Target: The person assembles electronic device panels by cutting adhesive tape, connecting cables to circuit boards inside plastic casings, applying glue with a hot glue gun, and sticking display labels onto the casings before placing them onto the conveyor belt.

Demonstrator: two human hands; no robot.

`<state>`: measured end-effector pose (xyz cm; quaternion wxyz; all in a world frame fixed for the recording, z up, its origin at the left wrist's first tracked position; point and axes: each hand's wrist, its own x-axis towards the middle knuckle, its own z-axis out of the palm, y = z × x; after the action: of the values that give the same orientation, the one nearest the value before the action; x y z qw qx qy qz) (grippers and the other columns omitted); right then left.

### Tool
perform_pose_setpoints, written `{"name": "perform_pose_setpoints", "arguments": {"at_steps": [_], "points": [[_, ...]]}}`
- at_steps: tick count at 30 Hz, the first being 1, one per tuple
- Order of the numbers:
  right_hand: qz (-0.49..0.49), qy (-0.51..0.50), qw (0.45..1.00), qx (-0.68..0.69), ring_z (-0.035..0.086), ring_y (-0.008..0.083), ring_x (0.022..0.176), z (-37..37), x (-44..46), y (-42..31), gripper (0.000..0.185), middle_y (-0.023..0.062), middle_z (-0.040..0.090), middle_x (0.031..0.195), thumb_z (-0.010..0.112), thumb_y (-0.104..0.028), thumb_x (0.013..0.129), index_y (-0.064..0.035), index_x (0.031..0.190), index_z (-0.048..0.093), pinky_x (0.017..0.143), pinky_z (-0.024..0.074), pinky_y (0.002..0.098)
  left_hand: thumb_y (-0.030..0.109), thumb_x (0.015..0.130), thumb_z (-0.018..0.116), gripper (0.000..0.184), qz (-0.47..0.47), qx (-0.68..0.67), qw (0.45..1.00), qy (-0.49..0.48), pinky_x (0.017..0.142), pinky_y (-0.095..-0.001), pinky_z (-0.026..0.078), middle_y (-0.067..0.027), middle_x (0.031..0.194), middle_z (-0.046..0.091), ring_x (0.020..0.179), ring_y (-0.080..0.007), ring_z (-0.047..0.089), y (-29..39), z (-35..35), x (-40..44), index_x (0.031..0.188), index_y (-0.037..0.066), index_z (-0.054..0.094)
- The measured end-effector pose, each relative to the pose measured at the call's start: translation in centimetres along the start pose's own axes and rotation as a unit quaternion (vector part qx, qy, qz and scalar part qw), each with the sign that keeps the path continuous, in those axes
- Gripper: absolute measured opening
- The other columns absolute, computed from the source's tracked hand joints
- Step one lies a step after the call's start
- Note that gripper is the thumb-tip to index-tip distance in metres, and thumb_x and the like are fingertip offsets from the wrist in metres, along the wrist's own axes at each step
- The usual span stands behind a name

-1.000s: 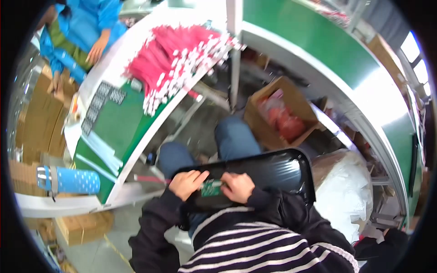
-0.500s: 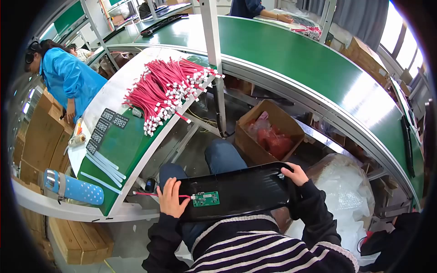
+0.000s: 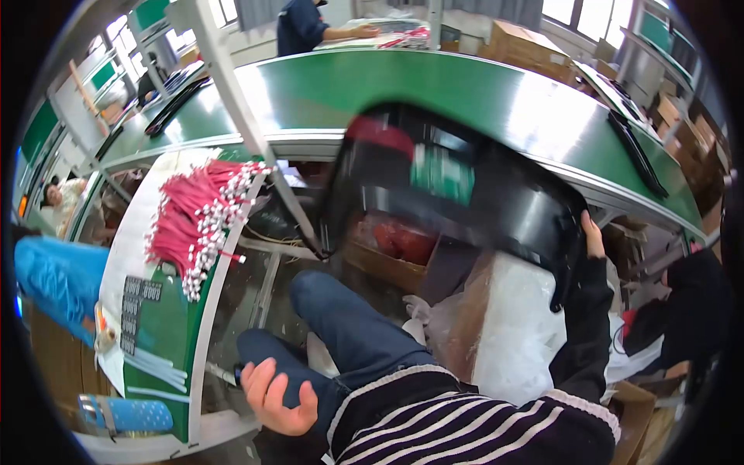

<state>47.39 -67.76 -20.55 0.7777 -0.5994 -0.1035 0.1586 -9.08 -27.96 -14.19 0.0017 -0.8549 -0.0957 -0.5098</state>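
A black plastic housing [image 3: 504,205] hangs raised and tilted in front of me, smeared by motion. My right hand [image 3: 593,236] grips its right end, with the fingers mostly hidden behind the rim. On the housing's inner face are a blurred green circuit board [image 3: 442,172] and, beside it, a red patch [image 3: 381,135], probably its wire. Above my lap, well apart from the housing, my left hand [image 3: 279,397] is palm up with loosely bent, spread fingers and nothing in them.
A green conveyor [image 3: 325,93] curves across the front, carrying black housings [image 3: 637,155]. At left, a side table bears red wire bundles [image 3: 198,205], digit display panels [image 3: 136,310] and a blue bottle [image 3: 139,414]. An upright post [image 3: 232,101] stands between. Co-workers are at left [image 3: 58,275] and beyond the conveyor [image 3: 301,29].
The housing has risen from my lap toward the conveyor, swung up by my right hand. My left hand has let go and moved down, nearer my body. The view has turned right.
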Motion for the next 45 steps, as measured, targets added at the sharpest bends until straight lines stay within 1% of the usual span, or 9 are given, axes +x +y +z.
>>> {"name": "perform_pose_setpoints", "arguments": {"at_steps": [14, 15, 16, 18, 21, 23, 27, 37, 45], "points": [[0.021, 0.137, 0.980, 0.142, 0.068, 0.0384, 0.092, 44.5, 27.1, 3.8, 0.046, 0.0129, 0.066, 0.111, 0.074, -0.029, 0.085, -0.0054, 0.121, 0.057, 0.070, 0.0608, 0.0590, 0.004, 0.074, 0.075, 0.037, -0.244, -0.130, 0.931, -0.240, 0.083, -0.0396, 0.054, -0.0169, 0.120, 0.060, 0.097, -0.0345, 0.066, -0.6, 6.1, -5.3, 0.109, 0.004, 0.064], [-0.152, 0.050, 0.947, -0.279, 0.067, 0.0379, 0.096, 43.9, 29.2, 5.7, 0.057, 0.0152, 0.066, 0.113, 0.077, -0.034, 0.082, -0.0061, 0.126, 0.054, 0.074, 0.0593, 0.0529, 0.004, 0.074, 0.075, 0.037, -0.274, -0.102, 0.928, -0.230, 0.083, -0.0396, 0.054, -0.0169, 0.120, 0.060, 0.097, -0.0345, 0.066, -0.5, 6.1, -5.8, 0.109, 0.004, 0.064], [-0.328, -0.052, 0.709, -0.622, 0.066, 0.0373, 0.100, 42.4, 31.4, 6.4, 0.067, 0.0175, 0.066, 0.116, 0.080, -0.039, 0.079, -0.0069, 0.131, 0.051, 0.079, 0.0578, 0.0468, 0.005, 0.075, 0.075, 0.036, -0.284, -0.109, 0.921, -0.242, 0.082, -0.0395, 0.054, -0.0158, 0.120, 0.061, 0.097, -0.0342, 0.066, -0.7, 6.4, -6.3, 0.109, 0.004, 0.064], [-0.172, 0.237, 0.863, -0.413, 0.065, 0.0456, 0.095, 46.9, 32.3, 7.3, 0.063, 0.0258, 0.065, 0.110, 0.079, -0.036, 0.079, 0.0029, 0.120, 0.051, 0.082, 0.0542, 0.0498, 0.005, 0.076, 0.076, 0.035, -0.294, -0.128, 0.910, -0.264, 0.081, -0.0393, 0.055, -0.0137, 0.120, 0.062, 0.098, -0.0336, 0.066, -1.4, 6.3, -6.9, 0.109, 0.005, 0.065], [-0.660, 0.193, 0.633, -0.356, 0.067, 0.0304, 0.087, 51.4, 23.2, 4.4, 0.044, 0.0162, 0.066, 0.100, 0.068, -0.017, 0.090, 0.0042, 0.126, 0.054, 0.076, 0.0558, 0.0408, 0.005, 0.078, 0.075, 0.033, -0.298, -0.122, 0.913, -0.249, 0.081, -0.0390, 0.055, -0.0128, 0.120, 0.062, 0.099, -0.0323, 0.066, -2.1, 6.4, -6.6, 0.110, 0.005, 0.065], [-0.486, -0.155, 0.832, -0.220, 0.067, 0.0197, 0.079, 54.8, 15.9, 3.7, 0.033, 0.0097, 0.065, 0.095, 0.064, -0.007, 0.090, 0.0015, 0.122, 0.059, 0.068, 0.0548, 0.0307, 0.005, 0.078, 0.075, 0.033, -0.296, -0.124, 0.917, -0.239, 0.081, -0.0389, 0.055, -0.0123, 0.120, 0.063, 0.099, -0.0316, 0.067, -2.6, 7.0, -6.1, 0.110, 0.005, 0.066], [-0.450, -0.437, 0.736, -0.256, 0.064, 0.0102, 0.070, 63.6, 1.8, 2.2, 0.027, 0.0042, 0.065, 0.084, 0.061, -0.003, 0.089, -0.0013, 0.116, 0.064, 0.061, 0.0509, 0.0257, 0.006, 0.079, 0.075, 0.032, -0.286, -0.165, 0.916, -0.226, 0.081, -0.0395, 0.055, -0.0122, 0.119, 0.064, 0.099, -0.0314, 0.067, -4.2, 7.2, -4.2, 0.110, 0.006, 0.066], [-0.456, -0.343, 0.763, -0.304, 0.069, 0.0422, 0.089, 106.4, 3.0, 9.5, 0.050, 0.0272, 0.070, 0.091, 0.069, -0.044, 0.082, 0.0046, 0.091, 0.071, 0.082, 0.0541, 0.0473, 0.000, 0.080, 0.074, 0.026, -0.387, -0.291, 0.866, -0.126, 0.079, -0.0354, 0.055, -0.0133, 0.108, 0.069, 0.092, -0.0283, 0.068, -11.9, -4.2, 5.9, 0.105, 0.001, 0.069], [-0.445, -0.402, 0.730, -0.328, 0.069, 0.0422, 0.079, 109.0, 2.4, 12.3, 0.039, 0.0259, 0.069, 0.081, 0.068, -0.036, 0.080, 0.0020, 0.084, 0.074, 0.074, 0.0548, 0.0461, 0.001, 0.086, 0.069, 0.019, -0.487, -0.239, 0.840, -0.029, 0.074, -0.0301, 0.053, -0.0121, 0.106, 0.068, 0.086, -0.0216, 0.067, -15.1, -9.5, 3.6, 0.104, 0.000, 0.067]]}}
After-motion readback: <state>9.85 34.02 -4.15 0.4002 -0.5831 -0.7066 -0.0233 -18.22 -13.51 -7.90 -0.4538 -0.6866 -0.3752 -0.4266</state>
